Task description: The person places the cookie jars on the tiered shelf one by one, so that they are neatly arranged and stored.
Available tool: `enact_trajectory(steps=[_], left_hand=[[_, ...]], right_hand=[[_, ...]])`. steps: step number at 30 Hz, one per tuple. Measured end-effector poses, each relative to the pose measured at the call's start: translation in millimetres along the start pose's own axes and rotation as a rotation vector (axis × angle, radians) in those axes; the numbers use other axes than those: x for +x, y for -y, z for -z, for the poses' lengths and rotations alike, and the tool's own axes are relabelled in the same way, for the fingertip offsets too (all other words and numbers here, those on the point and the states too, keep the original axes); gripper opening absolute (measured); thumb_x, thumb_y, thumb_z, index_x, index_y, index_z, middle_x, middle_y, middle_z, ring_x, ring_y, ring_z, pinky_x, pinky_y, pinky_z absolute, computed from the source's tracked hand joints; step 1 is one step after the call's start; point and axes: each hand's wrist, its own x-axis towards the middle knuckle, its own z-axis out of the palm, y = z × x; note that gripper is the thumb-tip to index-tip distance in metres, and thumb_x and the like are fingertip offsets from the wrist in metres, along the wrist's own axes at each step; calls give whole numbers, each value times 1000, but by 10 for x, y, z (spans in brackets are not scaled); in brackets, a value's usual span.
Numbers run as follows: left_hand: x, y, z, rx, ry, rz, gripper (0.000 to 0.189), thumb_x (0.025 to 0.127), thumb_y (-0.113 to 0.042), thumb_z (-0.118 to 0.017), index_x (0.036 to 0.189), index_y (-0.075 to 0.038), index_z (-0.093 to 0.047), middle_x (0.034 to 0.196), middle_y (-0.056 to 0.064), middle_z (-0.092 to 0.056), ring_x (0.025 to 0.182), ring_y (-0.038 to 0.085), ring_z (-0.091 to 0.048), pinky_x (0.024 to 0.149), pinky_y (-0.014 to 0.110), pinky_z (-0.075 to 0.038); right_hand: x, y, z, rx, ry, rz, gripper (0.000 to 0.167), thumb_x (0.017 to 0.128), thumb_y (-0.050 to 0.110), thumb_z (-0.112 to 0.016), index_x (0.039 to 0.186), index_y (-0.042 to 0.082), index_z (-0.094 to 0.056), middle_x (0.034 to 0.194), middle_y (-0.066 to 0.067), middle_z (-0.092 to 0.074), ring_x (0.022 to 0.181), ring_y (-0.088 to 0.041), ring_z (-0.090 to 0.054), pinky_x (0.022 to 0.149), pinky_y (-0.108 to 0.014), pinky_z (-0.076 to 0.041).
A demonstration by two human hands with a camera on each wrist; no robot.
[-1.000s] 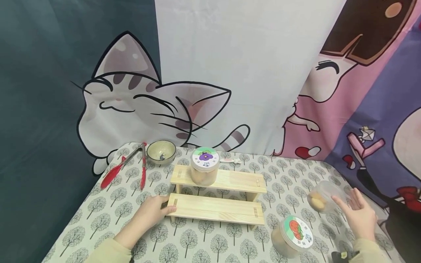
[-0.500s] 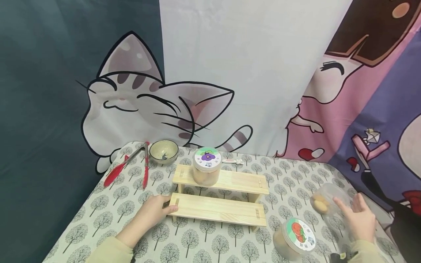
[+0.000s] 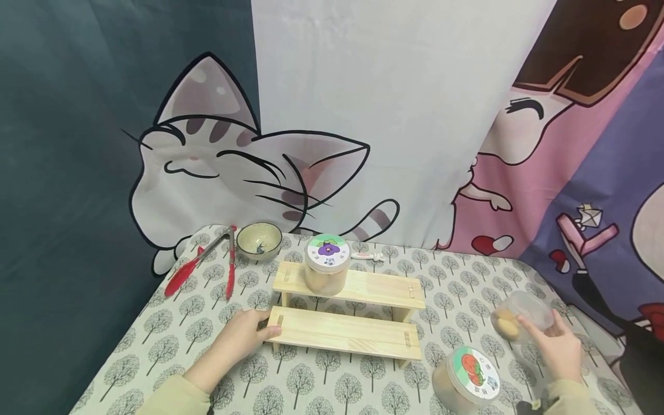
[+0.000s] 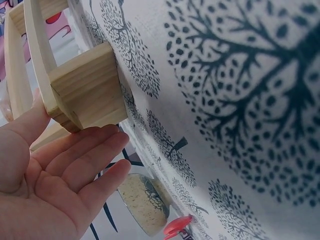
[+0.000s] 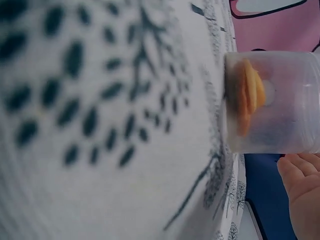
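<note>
My left hand (image 3: pixel 248 333) pinches the wooden rack (image 3: pixel 344 332); right hand (image 3: pixel 560 349) at clear jar (image 3: pixel 530 306) on patterned cloth (image 3: pixel 311 385), grip can't tell. Eggplant-label jar (image 3: pixel 327 276) up; clear jar, tomato-label jar (image 3: pixel 456 385) seemingly left to do

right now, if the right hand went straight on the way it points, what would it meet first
Most likely the clear cylindrical plastic jar with yellow-orange pieces inside: in the head view, the right hand overlaps the jar's near side. Whether they touch is hard to judge.
</note>
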Motion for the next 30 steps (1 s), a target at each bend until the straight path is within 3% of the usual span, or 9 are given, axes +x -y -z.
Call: enact_trajectory(steps=[3,14,20,24,30], left_hand=[[-3,4,-4,1,-6,-3,55,80,-37,-72,118,2,-65,111,23,-66,103,43,-61,91,58,-45],[-14,-1,1,-12,9,16,53,81,-35,-72,119,1,-64,113,24,-65,104,42,-61,90,57,-46],[-10,-5,2,-14,11,16,53,81,-35,-72,119,1,-64,113,25,-65,104,43,-60,91,58,-45],[-7,-4,5,-13,10,15,53,81,-35,-72,119,2,-64,113,25,-65,105,43,-60,91,58,-45],[-11,-7,10,-15,7,14,53,80,-35,-72,118,2,-64,113,24,-65,105,43,-60,91,58,-45]], right_hand=[[-13,10,-22,8,-2,1,97,81,50,-70,152,12,-15,140,-35,-34,128,-51,-37,106,-60,-28],[-13,6,-44,81,5,-52,95,81,47,-71,152,15,-17,146,-23,-31,131,-44,-36,108,-53,-30],[-5,-24,-49,146,35,-85,95,82,45,-72,152,20,-13,153,-11,-19,139,-34,-27,113,-38,-24],[-19,-24,-52,157,37,-99,94,81,44,-73,152,22,-14,153,-7,-19,140,-30,-27,112,-28,-23],[-59,27,-31,169,18,-109,93,81,43,-74,151,27,-17,153,-7,-22,139,-28,-30,111,-26,-25]])
